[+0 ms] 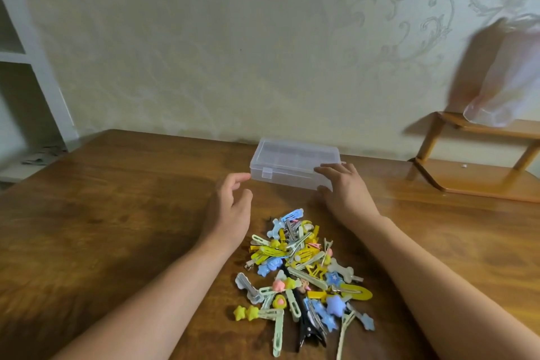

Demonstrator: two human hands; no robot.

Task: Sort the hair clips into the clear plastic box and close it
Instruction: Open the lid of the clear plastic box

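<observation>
the wooden table (117,213) carries everything, pushed against a pale patterned wall (204,38), with a small wooden rack (473,178) at its right end and white shelving (17,61) off to the left. the clear plastic box (292,164) sits lidded at the far edge; the hair clips (304,272) lie heaped between my forearms, none yet boxed. my right hand (342,187) grips the box's right end, fingers curled round it; my left hand (230,199) hovers just beside it, fingers loosely spread, empty. steady the box, then lift the front latch (266,172).

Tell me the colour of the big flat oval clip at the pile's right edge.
Yellow. The oval clip shows best in the head view, the only view.
</observation>
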